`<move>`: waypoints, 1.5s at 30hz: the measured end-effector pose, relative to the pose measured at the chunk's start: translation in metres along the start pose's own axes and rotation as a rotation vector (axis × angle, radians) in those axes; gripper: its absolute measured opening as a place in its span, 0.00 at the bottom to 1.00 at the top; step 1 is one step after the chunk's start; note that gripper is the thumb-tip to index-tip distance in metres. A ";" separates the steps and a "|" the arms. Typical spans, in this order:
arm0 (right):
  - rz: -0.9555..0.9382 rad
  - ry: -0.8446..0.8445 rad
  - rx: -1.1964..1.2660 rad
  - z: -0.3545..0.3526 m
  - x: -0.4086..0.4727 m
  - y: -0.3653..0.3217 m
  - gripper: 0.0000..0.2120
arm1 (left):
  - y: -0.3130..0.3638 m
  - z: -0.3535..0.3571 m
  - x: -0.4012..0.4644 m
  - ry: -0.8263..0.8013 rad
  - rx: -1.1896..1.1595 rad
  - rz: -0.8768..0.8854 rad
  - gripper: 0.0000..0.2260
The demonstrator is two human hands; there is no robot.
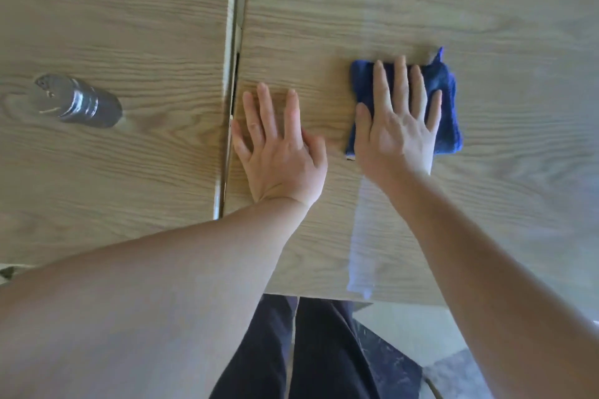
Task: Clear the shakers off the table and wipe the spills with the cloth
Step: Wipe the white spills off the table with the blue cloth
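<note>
Your right hand (pixel 397 129) presses the blue cloth (pixel 444 100) flat, fingers straight, right of centre frame. Your left hand (pixel 278 146) rests open on the surface (pixel 324 10). One shaker (pixel 77 100) stands at left.

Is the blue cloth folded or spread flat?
Folded: the cloth is a compact thick pad under the flat right hand.

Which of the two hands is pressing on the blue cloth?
The right hand: its spread fingers lie flat on the cloth. The left hand rests on bare table, beside the seam.
</note>
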State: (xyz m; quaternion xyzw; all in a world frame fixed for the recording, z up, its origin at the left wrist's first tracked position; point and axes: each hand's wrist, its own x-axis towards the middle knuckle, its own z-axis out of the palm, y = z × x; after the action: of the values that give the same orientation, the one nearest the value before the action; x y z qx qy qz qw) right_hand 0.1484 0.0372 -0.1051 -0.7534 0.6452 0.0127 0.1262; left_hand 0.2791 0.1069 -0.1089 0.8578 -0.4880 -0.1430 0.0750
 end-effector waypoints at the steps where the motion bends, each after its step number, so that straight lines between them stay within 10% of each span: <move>1: 0.004 -0.028 -0.002 0.002 -0.026 0.001 0.29 | 0.000 -0.001 -0.001 0.006 -0.004 0.005 0.30; 14: 0.042 -0.225 -0.096 0.023 -0.211 0.013 0.30 | 0.000 -0.002 0.000 -0.022 -0.013 0.008 0.29; 35: 0.105 0.038 0.018 -0.026 0.207 -0.032 0.30 | -0.001 0.002 0.000 -0.027 0.093 -0.009 0.30; 45: -0.729 -0.052 -0.122 -0.016 0.206 -0.071 0.28 | 0.002 0.002 0.002 0.018 0.158 -0.025 0.29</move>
State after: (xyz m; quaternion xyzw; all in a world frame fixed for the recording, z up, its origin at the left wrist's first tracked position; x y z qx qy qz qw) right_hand 0.2502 -0.1560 -0.1151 -0.9393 0.3291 0.0247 0.0938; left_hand 0.2775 0.1043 -0.1106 0.8683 -0.4863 -0.0971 0.0097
